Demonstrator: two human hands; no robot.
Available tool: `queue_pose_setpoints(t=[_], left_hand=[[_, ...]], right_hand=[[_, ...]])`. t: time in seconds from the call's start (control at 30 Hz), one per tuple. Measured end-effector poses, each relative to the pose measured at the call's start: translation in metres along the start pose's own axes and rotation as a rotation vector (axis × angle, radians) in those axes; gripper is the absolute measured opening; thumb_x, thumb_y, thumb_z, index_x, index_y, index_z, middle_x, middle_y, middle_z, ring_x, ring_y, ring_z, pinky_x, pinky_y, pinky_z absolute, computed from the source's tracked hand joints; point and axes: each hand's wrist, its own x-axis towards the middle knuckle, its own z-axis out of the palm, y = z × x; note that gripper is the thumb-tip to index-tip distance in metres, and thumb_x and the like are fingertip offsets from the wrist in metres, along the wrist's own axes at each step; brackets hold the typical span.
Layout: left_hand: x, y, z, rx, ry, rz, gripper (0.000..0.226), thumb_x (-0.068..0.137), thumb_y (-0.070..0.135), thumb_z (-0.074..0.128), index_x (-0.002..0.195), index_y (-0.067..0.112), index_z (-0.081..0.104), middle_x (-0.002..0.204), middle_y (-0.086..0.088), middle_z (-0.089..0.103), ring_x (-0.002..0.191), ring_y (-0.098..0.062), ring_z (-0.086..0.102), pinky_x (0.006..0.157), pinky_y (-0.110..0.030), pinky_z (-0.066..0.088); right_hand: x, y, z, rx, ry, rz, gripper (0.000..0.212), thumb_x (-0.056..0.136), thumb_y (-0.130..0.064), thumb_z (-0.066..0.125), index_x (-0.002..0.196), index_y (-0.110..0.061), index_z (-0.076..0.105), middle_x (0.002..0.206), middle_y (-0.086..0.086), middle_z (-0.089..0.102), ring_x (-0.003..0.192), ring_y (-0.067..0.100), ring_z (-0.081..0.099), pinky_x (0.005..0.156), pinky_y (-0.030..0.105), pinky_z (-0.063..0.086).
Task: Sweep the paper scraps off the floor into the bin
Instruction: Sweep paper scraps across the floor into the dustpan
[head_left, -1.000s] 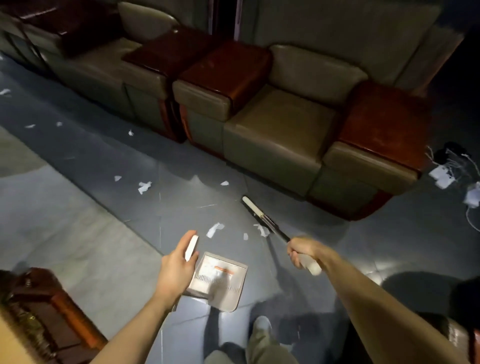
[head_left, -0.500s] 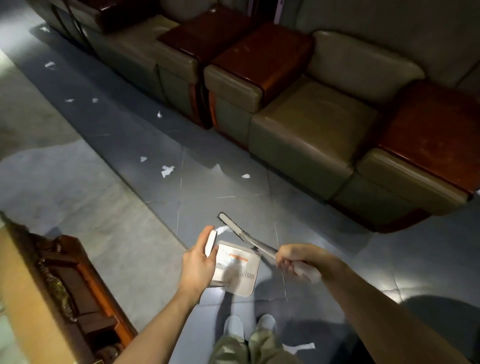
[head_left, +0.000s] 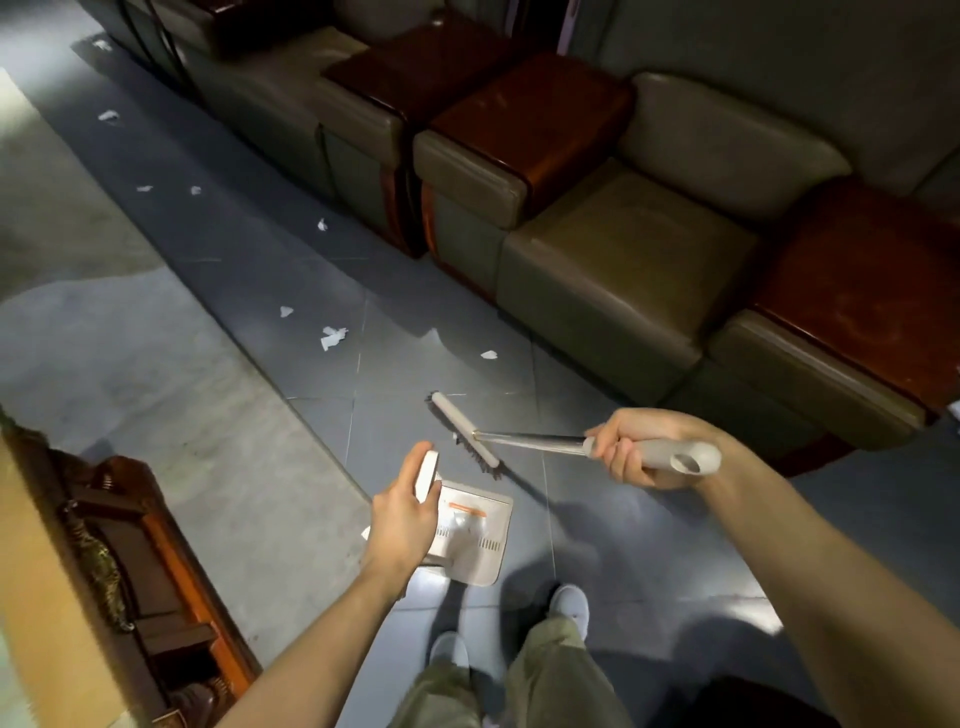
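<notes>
Paper scraps, small torn white bits, lie scattered on the blue-grey tiled floor (head_left: 649, 519): one (head_left: 489, 355) just ahead of the brush near the foot of the seats, a crumpled pair (head_left: 332, 336) and a smaller bit (head_left: 286, 311) further left, and several more (head_left: 109, 116) well off along the row of olive-green leather armchairs with dark red wooden armrests (head_left: 613, 260). A few pale scraps already sit in the square white plastic dustpan (head_left: 475, 535), so the work looks partway done, between one gathering stroke and the next.

The left hand (head_left: 402, 519) is wrapped around the dustpan's upright white handle, holding the pan low by the person's grey shoes (head_left: 569, 605). The right hand (head_left: 631, 449) is closed in a full fist around the grey grip of the long-handled brush with metal shaft and pale head (head_left: 462, 431), whose bristles appear to be lifted just clear of the floor, just beyond the pan's far edge. Whether they touch the tiles I cannot tell.

No bin shows in this view. A carved dark wooden cabinet (head_left: 135, 571) stands at the lower left.

The next move likely calls for reaching the brush head out past the nearest scrap by the seats, setting the bristles down behind it, and drawing it back, with the pan lip tilted flat to the tile to receive it. After that the left-hand cluster needs a step forward, since it lies apart from the pan. The scraps are light and may flutter, so a slow stroke suits.
</notes>
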Motion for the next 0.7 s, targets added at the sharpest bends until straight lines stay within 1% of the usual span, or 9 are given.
queue_pose_setpoints(t=[0.1, 0.17, 0.2, 0.3, 0.37, 0.4, 0.5, 0.6, 0.7], left_hand=[[0.001, 0.002, 0.009, -0.002, 0.025, -0.029, 0.040, 0.093, 0.020, 0.053, 0.128, 0.040, 0.047, 0.083, -0.008, 0.064, 0.063, -0.022, 0.058, 0.071, -0.037, 0.051], [0.003, 0.006, 0.014, 0.000, 0.051, -0.046, 0.041, 0.093, 0.019, 0.054, 0.128, 0.039, 0.048, 0.088, -0.007, 0.066, 0.072, -0.023, 0.061, 0.074, -0.033, 0.050], [0.003, 0.008, 0.018, 0.009, 0.065, -0.055, 0.042, 0.092, 0.019, 0.055, 0.128, 0.040, 0.048, 0.089, -0.006, 0.067, 0.075, -0.024, 0.062, 0.075, -0.029, 0.048], [0.003, 0.021, 0.030, -0.007, 0.125, -0.100, 0.044, 0.091, 0.020, 0.057, 0.118, 0.053, 0.048, 0.092, -0.002, 0.067, 0.084, -0.027, 0.061, 0.074, -0.026, 0.045], [-0.002, 0.035, 0.041, -0.001, 0.164, -0.146, 0.042, 0.092, 0.023, 0.057, 0.116, 0.056, 0.047, 0.103, 0.001, 0.065, 0.085, -0.025, 0.060, 0.072, -0.020, 0.043], [-0.005, 0.040, 0.047, 0.011, 0.183, -0.176, 0.042, 0.093, 0.024, 0.056, 0.121, 0.053, 0.045, 0.109, 0.000, 0.064, 0.083, -0.022, 0.059, 0.070, -0.016, 0.041], [-0.025, 0.053, 0.063, -0.017, 0.286, -0.290, 0.044, 0.094, 0.023, 0.055, 0.132, 0.041, 0.044, 0.126, 0.003, 0.059, 0.094, -0.017, 0.059, 0.082, -0.019, 0.038], [-0.053, 0.066, 0.076, -0.044, 0.395, -0.394, 0.045, 0.093, 0.025, 0.055, 0.131, 0.045, 0.042, 0.122, 0.004, 0.061, 0.094, -0.019, 0.058, 0.084, -0.025, 0.035], [-0.078, 0.076, 0.088, -0.090, 0.463, -0.484, 0.046, 0.091, 0.022, 0.058, 0.131, 0.039, 0.045, 0.130, 0.004, 0.055, 0.109, -0.025, 0.058, 0.094, -0.033, 0.039]], right_hand=[[0.015, -0.031, -0.002, -0.132, 0.080, -0.125, 0.042, 0.091, 0.004, 0.037, 0.118, -0.028, 0.043, 0.045, -0.001, 0.037, 0.027, 0.003, 0.036, 0.027, 0.011, 0.032], [0.033, -0.058, -0.007, -0.260, 0.132, -0.197, 0.057, 0.091, 0.005, 0.036, 0.143, -0.018, 0.033, 0.045, -0.001, 0.036, 0.027, 0.003, 0.034, 0.028, 0.010, 0.030], [0.042, -0.073, -0.012, -0.342, 0.160, -0.222, 0.057, 0.090, 0.006, 0.037, 0.144, -0.013, 0.032, 0.044, 0.000, 0.036, 0.027, 0.003, 0.035, 0.029, 0.010, 0.030], [0.069, -0.122, -0.031, -0.572, 0.219, -0.267, 0.037, 0.086, 0.004, 0.041, 0.115, -0.014, 0.053, 0.046, 0.001, 0.040, 0.030, 0.006, 0.037, 0.034, 0.014, 0.031], [0.077, -0.150, -0.043, -0.650, 0.224, -0.280, 0.017, 0.086, 0.004, 0.042, 0.084, -0.011, 0.052, 0.048, 0.003, 0.042, 0.030, 0.007, 0.038, 0.033, 0.015, 0.032], [0.080, -0.162, -0.050, -0.698, 0.237, -0.287, 0.016, 0.086, 0.004, 0.042, 0.077, -0.007, 0.049, 0.048, 0.003, 0.043, 0.030, 0.008, 0.039, 0.032, 0.015, 0.033], [0.097, -0.189, -0.069, -0.855, 0.276, -0.304, 0.020, 0.087, 0.005, 0.040, 0.071, -0.005, 0.049, 0.049, 0.004, 0.044, 0.030, 0.008, 0.038, 0.031, 0.016, 0.032], [0.120, -0.205, -0.083, -0.965, 0.292, -0.307, 0.022, 0.087, 0.004, 0.039, 0.068, -0.004, 0.047, 0.040, 0.003, 0.043, 0.026, 0.009, 0.038, 0.031, 0.015, 0.032], [0.142, -0.199, -0.082, -1.081, 0.275, -0.280, 0.028, 0.088, 0.003, 0.036, 0.063, -0.005, 0.045, 0.038, 0.003, 0.042, 0.026, 0.010, 0.037, 0.031, 0.015, 0.031]])
